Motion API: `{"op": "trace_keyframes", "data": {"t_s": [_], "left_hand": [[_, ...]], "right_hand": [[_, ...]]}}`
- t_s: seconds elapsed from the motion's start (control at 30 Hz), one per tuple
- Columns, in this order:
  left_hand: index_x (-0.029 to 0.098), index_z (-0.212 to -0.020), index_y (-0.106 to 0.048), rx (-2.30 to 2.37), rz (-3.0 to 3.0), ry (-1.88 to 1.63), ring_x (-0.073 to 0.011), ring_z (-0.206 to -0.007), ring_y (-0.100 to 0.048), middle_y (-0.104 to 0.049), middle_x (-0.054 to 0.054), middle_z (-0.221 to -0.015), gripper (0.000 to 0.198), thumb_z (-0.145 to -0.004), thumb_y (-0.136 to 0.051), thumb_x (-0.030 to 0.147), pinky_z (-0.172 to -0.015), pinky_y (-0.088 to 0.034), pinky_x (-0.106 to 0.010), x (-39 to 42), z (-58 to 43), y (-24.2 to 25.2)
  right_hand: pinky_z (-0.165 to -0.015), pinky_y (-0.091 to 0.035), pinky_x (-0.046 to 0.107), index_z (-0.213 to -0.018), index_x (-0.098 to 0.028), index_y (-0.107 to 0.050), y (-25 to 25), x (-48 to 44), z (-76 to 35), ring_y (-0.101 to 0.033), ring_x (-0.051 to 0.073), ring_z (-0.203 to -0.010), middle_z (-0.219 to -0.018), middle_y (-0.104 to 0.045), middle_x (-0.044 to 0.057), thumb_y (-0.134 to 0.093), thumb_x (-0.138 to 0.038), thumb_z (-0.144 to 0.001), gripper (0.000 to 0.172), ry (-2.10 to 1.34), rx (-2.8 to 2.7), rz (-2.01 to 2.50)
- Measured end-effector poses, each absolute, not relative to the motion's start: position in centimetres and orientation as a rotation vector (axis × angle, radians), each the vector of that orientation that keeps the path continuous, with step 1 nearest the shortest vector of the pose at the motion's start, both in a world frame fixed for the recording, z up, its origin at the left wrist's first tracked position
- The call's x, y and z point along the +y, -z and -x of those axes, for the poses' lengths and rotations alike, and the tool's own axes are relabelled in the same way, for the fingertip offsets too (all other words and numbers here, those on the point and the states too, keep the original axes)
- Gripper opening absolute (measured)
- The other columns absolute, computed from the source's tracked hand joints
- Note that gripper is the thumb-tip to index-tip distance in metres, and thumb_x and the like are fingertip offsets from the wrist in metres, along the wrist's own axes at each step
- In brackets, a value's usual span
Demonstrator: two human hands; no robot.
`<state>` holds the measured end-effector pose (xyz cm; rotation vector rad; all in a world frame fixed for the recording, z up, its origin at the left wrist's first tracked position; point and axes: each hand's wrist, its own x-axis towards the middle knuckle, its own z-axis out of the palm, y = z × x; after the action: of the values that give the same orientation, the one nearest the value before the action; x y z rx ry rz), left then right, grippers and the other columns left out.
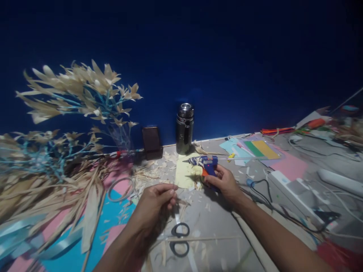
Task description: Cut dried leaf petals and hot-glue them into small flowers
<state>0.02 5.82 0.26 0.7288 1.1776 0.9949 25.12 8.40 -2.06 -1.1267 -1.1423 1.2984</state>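
Note:
My right hand [226, 184] grips a blue hot glue gun [210, 163] by its handle, with an orange trigger. The nozzle points left above a yellow sheet of paper [181, 180] strewn with scraps, and a clear glue stick [235, 158] juts from the back. My left hand [155, 202] is closed in a pinch near the paper's front edge; whatever lies between its fingertips is too small to make out. Closer to me are scissors [180, 241] with dark handles, and a thin stick [210, 238] lies across them.
Dried-husk flowers on blue stems [85, 94] and loose husks [70, 196] fill the left. A phone [152, 142] and a steel flask [184, 132] stand by the blue wall. At right are coloured papers [256, 149], cables and a white power strip [295, 198]. A tape roll [110, 192] lies left.

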Motion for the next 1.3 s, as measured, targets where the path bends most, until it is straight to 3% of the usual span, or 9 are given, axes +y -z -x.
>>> {"op": "trace_keyframes", "data": {"t_s": [0.17, 0.5, 0.93, 1.2, 1.3], "left_hand": [[0.009, -0.084, -0.080, 0.985, -0.709, -0.893, -0.0095, -0.051, -0.058, -0.068, -0.004, -0.063, 0.031, -0.060, -0.091, 0.026, -0.049, -0.046, -0.020, 5.5, -4.6, -0.5], [0.008, -0.082, -0.079, 0.950, -0.639, -0.842, -0.0098, -0.049, -0.059, -0.065, -0.003, -0.060, 0.029, -0.062, -0.088, 0.026, -0.044, -0.046, -0.018, 5.2, -7.2, 0.4], [0.012, -0.072, -0.072, 0.992, -0.705, -0.792, -0.0103, -0.044, -0.056, -0.064, -0.002, -0.059, 0.024, -0.061, -0.083, 0.031, -0.039, -0.041, -0.019, 4.9, -7.4, 1.0], [0.018, -0.066, -0.068, 1.214, -1.233, -0.994, -0.0143, -0.050, -0.057, -0.063, -0.001, -0.054, 0.022, -0.079, -0.071, 0.035, -0.050, -0.042, -0.023, 4.6, -7.3, 1.0], [0.020, -0.067, -0.066, 1.255, -1.288, -1.083, -0.0145, -0.049, -0.055, -0.059, 0.001, -0.052, 0.023, -0.082, -0.067, 0.037, -0.048, -0.040, -0.023, 4.8, -6.5, 0.2]], "right_hand": [[-0.073, -0.055, 0.030, -0.110, -0.020, -0.068, 1.8, 8.0, -24.5, -0.070, 0.019, -0.081, -0.097, -0.077, 0.005, -0.092, -0.031, -0.062, 0.055, -1.361, -1.101, 1.049], [-0.063, -0.049, 0.025, -0.106, -0.018, -0.067, 1.6, 7.5, -24.2, -0.064, 0.014, -0.068, -0.082, -0.072, 0.000, -0.090, -0.030, -0.066, 0.048, -1.403, -1.146, 1.025], [-0.063, -0.048, 0.025, -0.105, -0.017, -0.066, 1.3, 7.1, -24.0, -0.063, 0.015, -0.069, -0.084, -0.073, 0.001, -0.088, -0.028, -0.066, 0.046, -1.371, -1.180, 1.082], [-0.076, -0.053, 0.032, -0.108, -0.020, -0.067, 1.2, 7.3, -23.7, -0.068, 0.022, -0.085, -0.098, -0.076, 0.005, -0.086, -0.029, -0.067, 0.046, -1.306, -1.212, 1.097], [-0.079, -0.052, 0.032, -0.108, -0.021, -0.067, 1.3, 7.2, -23.7, -0.066, 0.022, -0.089, -0.099, -0.073, 0.005, -0.082, -0.037, -0.076, 0.039, -1.276, -1.278, 1.074]]}}
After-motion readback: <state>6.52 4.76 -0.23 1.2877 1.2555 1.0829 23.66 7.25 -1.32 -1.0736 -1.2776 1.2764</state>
